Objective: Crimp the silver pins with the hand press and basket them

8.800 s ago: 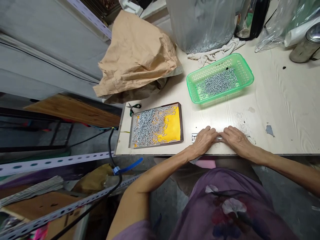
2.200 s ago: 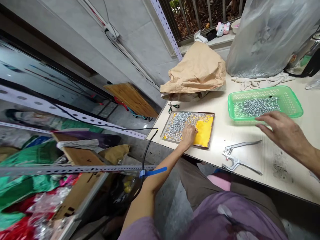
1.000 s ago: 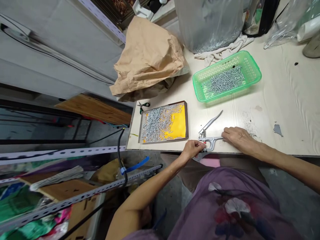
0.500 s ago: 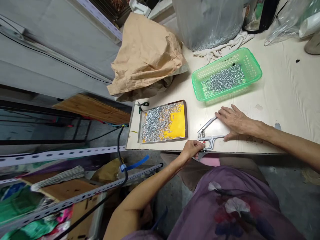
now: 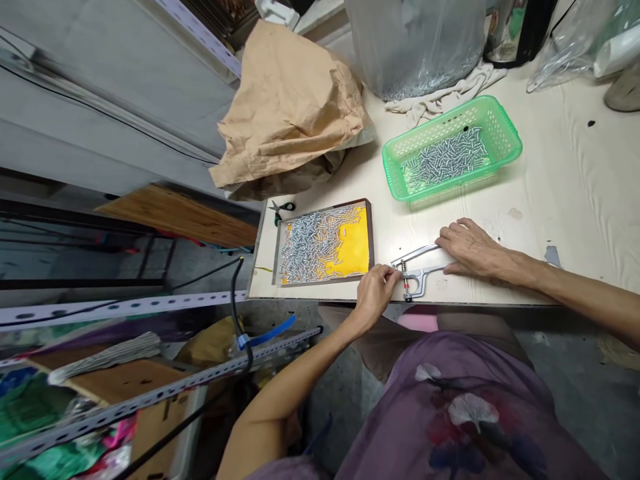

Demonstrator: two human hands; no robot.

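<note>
Silver hand-press pliers [image 5: 419, 275] with a small spring and a red part at the jaw lie at the table's front edge. My right hand [image 5: 473, 250] is closed around the ends of both handles, which sit close to each other. Beside the jaw, my left hand [image 5: 376, 293] has its thumb and fingertips pinched together, touching the tool's left end. Whatever is between those fingertips is too small or hidden to make out. To the left, a shallow tray [image 5: 371, 240] with a yellow bottom holds many small silver metal pieces [image 5: 307, 247].
A green plastic basket [image 5: 510, 137] with more small metal pieces stands behind the pliers. Scissors [image 5: 281, 211] lie beyond the tray's left corner. At the back are a brown paper bag [image 5: 295, 107], a clear plastic bag [image 5: 415, 50] and a cloth [image 5: 450, 93].
My right hand has squeezed the handles closer, lowering the upper one. My left hand has moved up and left from below the jaw to its left side.
</note>
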